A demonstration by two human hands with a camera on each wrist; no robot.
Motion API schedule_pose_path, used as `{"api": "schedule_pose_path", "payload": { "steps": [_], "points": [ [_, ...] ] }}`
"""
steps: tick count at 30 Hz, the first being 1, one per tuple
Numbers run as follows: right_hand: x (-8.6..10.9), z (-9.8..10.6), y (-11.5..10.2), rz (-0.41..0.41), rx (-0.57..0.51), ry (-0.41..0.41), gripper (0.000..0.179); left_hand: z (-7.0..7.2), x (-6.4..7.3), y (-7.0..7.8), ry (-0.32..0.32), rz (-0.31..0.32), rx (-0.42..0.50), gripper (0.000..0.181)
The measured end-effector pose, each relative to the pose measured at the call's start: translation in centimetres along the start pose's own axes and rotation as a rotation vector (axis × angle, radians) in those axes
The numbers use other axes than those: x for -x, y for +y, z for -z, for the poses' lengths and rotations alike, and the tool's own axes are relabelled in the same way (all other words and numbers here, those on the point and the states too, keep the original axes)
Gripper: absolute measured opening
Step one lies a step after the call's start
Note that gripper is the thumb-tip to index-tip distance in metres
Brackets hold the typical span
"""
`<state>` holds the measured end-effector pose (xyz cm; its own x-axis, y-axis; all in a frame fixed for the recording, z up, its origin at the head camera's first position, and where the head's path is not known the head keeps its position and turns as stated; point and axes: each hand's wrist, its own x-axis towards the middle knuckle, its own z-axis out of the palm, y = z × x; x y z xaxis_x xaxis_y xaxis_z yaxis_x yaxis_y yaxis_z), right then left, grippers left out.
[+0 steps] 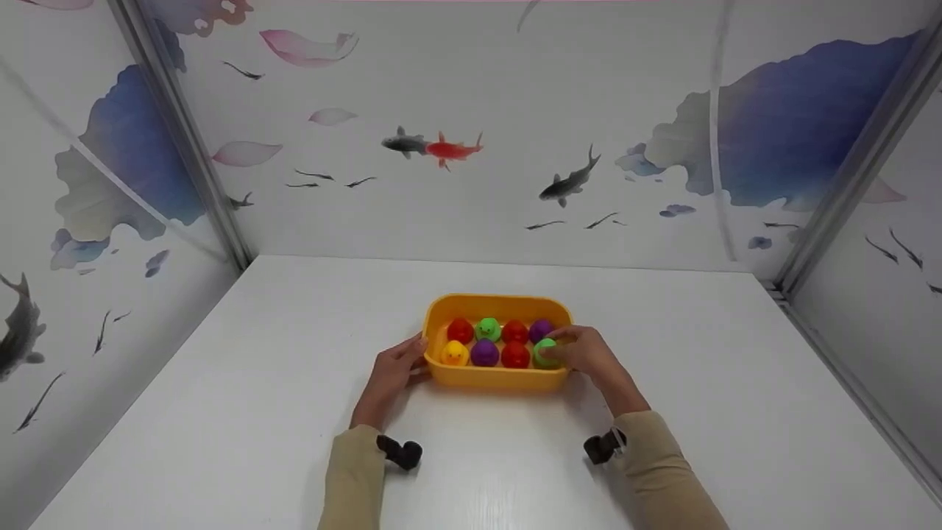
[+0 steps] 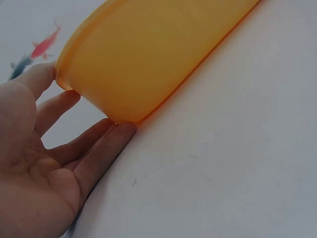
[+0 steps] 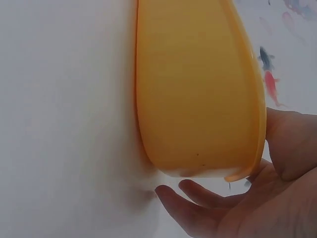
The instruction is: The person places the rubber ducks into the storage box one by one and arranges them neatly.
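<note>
A yellow plastic bin (image 1: 497,379) stands on the white table and holds several small round toys in two rows. My left hand (image 1: 396,372) grips the bin's left end; in the left wrist view its thumb is at the rim and its other fingers lie against the outer wall. The thumb and index finger of my right hand (image 1: 589,352) reach over the right rim and pinch a green toy (image 1: 543,356) in the front corner. Its other fingers (image 3: 198,193) stay outside, below the rim. A purple toy (image 1: 541,330) sits just behind the green one.
Also in the bin are red toys (image 1: 515,355), a purple toy (image 1: 484,353), a yellow duck-like toy (image 1: 455,353) and a green one with a face (image 1: 487,329). White table surface (image 1: 294,331) surrounds the bin. Printed walls (image 1: 486,206) with fish stand behind and at both sides.
</note>
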<state>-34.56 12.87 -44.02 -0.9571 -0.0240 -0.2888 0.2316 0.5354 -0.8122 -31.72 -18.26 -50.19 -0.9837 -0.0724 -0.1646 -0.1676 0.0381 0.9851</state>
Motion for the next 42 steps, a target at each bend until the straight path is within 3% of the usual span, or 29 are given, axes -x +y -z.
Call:
{"api": "schedule_pose_path", "payload": {
  "steps": [12, 18, 34, 42],
  "points": [
    [-0.37, -0.61, -0.23, -0.010, 0.021, 0.020, 0.039, -0.05, 0.14, 0.08, -0.003, -0.011, -0.017, 0.051],
    [-0.16, -0.57, -0.10, 0.025, 0.042, 0.023, 0.039, -0.17, 0.24, 0.12, 0.005, -0.001, -0.004, 0.052],
    [-0.23, -0.84, -0.57, -0.052, 0.052, 0.035, 0.036, -0.04, 0.19, 0.04, 0.001, 0.026, -0.039, 0.055],
    [-0.49, -0.96, -0.73, -0.050, 0.062, 0.035, 0.034, 0.05, 0.10, -0.06, 0.006, -0.010, -0.057, 0.054]
  ]
}}
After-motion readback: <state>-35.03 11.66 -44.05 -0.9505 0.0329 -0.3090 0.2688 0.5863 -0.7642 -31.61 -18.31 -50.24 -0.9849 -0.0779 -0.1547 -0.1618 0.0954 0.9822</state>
